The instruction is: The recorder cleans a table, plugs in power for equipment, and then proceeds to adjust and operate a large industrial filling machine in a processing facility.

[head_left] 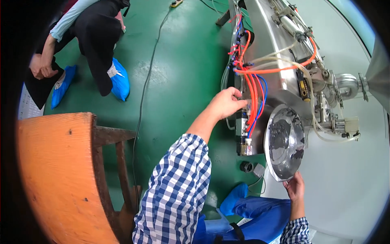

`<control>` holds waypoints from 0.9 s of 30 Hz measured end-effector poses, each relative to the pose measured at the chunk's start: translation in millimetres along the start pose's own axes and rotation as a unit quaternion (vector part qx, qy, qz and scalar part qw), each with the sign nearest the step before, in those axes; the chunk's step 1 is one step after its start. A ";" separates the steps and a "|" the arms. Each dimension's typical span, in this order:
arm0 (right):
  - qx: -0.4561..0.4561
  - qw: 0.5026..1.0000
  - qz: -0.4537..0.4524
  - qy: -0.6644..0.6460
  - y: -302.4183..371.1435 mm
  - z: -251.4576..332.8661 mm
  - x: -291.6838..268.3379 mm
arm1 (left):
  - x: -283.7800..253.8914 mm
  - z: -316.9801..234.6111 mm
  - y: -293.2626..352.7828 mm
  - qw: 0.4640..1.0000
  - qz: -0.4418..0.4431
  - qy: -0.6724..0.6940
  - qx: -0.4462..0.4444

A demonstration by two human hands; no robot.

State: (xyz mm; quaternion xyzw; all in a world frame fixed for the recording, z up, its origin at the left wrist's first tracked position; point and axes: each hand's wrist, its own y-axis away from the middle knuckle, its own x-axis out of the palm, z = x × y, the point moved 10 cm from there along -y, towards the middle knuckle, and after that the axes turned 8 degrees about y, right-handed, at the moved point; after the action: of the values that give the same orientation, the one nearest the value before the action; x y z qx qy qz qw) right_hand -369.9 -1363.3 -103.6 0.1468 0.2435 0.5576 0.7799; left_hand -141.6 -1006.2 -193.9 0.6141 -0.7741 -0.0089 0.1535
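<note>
Left hand (227,103) fingers pinched on orange hoses (250,91) right of it; right hand (295,188) grips steel bowl (284,142) rim from below

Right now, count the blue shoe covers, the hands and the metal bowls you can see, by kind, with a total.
Blue shoe covers: 3, two on the seated co-worker, one on the person's own foot
Hands: 3, left hand, right hand, co-worker's hand
Metal bowl: 1
Total: 7

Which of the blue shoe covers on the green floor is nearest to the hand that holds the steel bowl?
The shoe cover just left of the right hand, beside the blue trouser leg. The other two lie far off at top left, on the seated person's feet.
</note>
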 end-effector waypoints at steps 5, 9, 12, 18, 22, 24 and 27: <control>0.001 1.000 0.000 -0.006 1.2 1.1 -1.6 | 5.3 -8.6 3.2 0.997 -0.001 -0.078 0.014; -0.007 1.000 0.003 -0.012 -0.8 -0.6 -5.2 | 7.8 -9.1 7.4 0.996 -0.001 -0.085 0.001; -0.011 1.000 0.003 -0.016 -1.1 2.8 -2.3 | 12.1 -12.3 7.9 0.994 0.010 -0.106 0.004; -0.021 0.999 0.017 -0.042 -0.2 2.0 -1.4 | 9.8 -13.2 9.3 0.994 -0.003 -0.105 0.022; -0.020 0.998 0.021 -0.053 -2.4 -2.4 -6.7 | 12.4 -6.1 2.8 0.996 -0.020 -0.077 0.026; -0.026 0.998 0.017 -0.058 -2.3 1.1 -4.3 | 15.5 -12.3 4.3 0.998 -0.029 -0.053 0.028; -0.030 0.997 0.019 -0.062 -6.4 -5.0 -8.2 | 11.7 -27.6 2.9 0.996 -0.031 0.037 0.069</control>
State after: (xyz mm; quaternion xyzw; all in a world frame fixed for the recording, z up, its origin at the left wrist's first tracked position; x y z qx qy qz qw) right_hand -369.7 -1373.4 -109.2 0.1620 0.1755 0.5692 0.7867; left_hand -139.8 -1011.9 -164.3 0.6469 -0.7472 0.0623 0.1389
